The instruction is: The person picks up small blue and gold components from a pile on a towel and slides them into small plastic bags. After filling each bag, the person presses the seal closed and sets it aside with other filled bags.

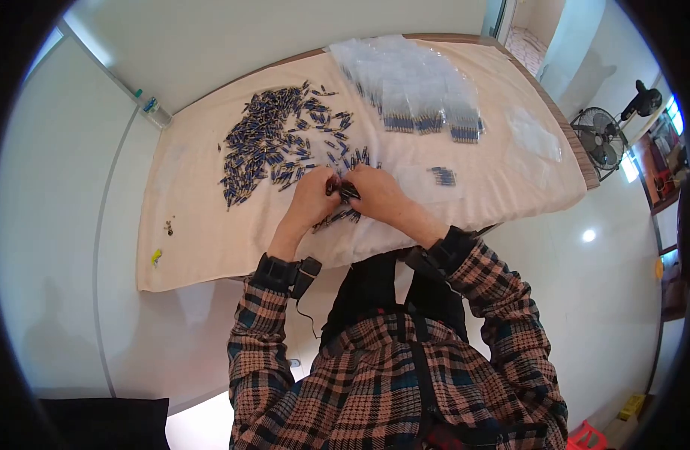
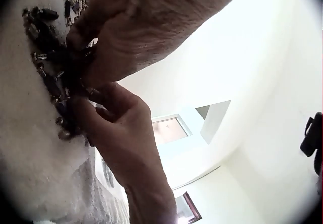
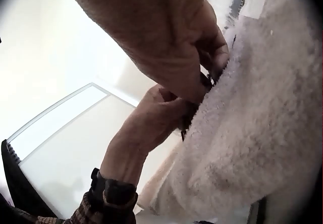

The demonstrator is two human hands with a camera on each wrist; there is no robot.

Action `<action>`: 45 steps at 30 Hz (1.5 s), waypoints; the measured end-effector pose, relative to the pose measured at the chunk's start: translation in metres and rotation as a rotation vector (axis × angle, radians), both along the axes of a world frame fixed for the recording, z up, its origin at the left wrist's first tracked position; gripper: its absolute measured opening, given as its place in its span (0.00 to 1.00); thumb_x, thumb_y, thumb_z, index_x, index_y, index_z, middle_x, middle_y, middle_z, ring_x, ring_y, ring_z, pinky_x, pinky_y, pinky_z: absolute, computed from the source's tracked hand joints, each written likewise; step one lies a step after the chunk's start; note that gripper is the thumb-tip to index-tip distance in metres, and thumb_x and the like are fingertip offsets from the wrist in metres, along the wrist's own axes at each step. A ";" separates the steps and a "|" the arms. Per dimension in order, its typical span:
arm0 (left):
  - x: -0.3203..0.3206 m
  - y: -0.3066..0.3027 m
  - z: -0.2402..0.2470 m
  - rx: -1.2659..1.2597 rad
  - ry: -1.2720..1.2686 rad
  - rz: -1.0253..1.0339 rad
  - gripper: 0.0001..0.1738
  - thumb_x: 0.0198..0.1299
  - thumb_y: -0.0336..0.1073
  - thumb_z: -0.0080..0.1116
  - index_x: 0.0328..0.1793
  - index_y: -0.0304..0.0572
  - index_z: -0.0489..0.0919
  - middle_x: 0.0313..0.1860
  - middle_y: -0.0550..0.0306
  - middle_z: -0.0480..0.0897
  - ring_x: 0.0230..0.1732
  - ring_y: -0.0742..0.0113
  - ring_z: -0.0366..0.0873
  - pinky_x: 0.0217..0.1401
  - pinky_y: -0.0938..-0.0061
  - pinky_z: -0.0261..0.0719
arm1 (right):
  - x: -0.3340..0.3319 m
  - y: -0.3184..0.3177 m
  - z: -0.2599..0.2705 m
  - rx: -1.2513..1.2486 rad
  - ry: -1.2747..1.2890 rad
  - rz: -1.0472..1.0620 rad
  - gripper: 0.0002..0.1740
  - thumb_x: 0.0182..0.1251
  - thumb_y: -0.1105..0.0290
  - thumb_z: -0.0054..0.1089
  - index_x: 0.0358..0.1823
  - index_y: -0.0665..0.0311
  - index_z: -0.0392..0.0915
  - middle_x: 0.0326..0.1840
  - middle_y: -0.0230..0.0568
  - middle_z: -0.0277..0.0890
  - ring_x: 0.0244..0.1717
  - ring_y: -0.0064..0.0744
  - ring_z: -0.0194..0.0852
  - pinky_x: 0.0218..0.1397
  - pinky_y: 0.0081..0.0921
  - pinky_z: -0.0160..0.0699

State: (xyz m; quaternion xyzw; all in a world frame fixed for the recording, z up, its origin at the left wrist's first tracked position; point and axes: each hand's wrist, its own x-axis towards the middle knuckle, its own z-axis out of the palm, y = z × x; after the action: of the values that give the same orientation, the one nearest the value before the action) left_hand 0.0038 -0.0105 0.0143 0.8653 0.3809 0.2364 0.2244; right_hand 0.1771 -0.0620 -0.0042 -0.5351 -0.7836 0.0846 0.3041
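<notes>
Your left hand (image 1: 312, 196) and right hand (image 1: 376, 193) meet fingertip to fingertip over the near middle of the cloth (image 1: 202, 247) that covers the bench. Both have their fingers curled in, pinching a few plugs (image 1: 342, 189) between them. The left wrist view shows those fingers closed around dark, metal-tipped pieces held against the cloth. You cannot tell which way the held plugs point, because your fingers hide most of them. A short row of spare plugs (image 1: 337, 218) lies just under your hands, its long axis running near-left to far-right. The loose heap (image 1: 273, 142) sits just beyond your left hand, its pieces pointing every way. Filled bags (image 1: 427, 97) lie at the far right, and a single small bag (image 1: 442, 176) lies just right of your right hand. Bare cloth opens to your near left, and the bench edge (image 1: 581, 169) drops off at the right.
</notes>
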 end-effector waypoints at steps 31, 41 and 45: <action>0.004 -0.017 0.000 -0.089 -0.299 0.135 0.09 0.61 0.25 0.55 0.47 0.32 0.80 0.38 0.60 0.82 0.33 0.75 0.77 0.41 0.80 0.75 | 0.015 -0.007 -0.003 -0.470 1.199 0.033 0.15 0.64 0.78 0.58 0.51 0.75 0.77 0.35 0.39 0.82 0.32 0.22 0.83 0.21 0.13 0.74; 0.013 -0.021 0.004 -0.307 -0.541 0.072 0.09 0.60 0.27 0.57 0.45 0.32 0.81 0.35 0.55 0.85 0.34 0.75 0.79 0.40 0.79 0.77 | 0.002 -0.004 -0.004 -0.373 1.015 0.053 0.14 0.68 0.74 0.55 0.52 0.74 0.76 0.36 0.35 0.82 0.32 0.23 0.84 0.21 0.15 0.76; 0.015 -0.018 -0.002 -0.294 -0.548 0.051 0.08 0.60 0.27 0.57 0.43 0.31 0.81 0.33 0.56 0.85 0.34 0.75 0.79 0.39 0.80 0.77 | 0.007 -0.008 0.003 -0.479 1.197 0.211 0.14 0.71 0.72 0.51 0.52 0.73 0.77 0.42 0.36 0.82 0.34 0.24 0.84 0.25 0.16 0.79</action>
State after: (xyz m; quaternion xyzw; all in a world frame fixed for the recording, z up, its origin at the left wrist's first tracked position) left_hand 0.0184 -0.0286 0.0128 0.7179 0.3578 0.4088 0.4353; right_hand 0.1836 -0.0704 -0.0008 -0.3687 -0.4868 0.5696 0.5502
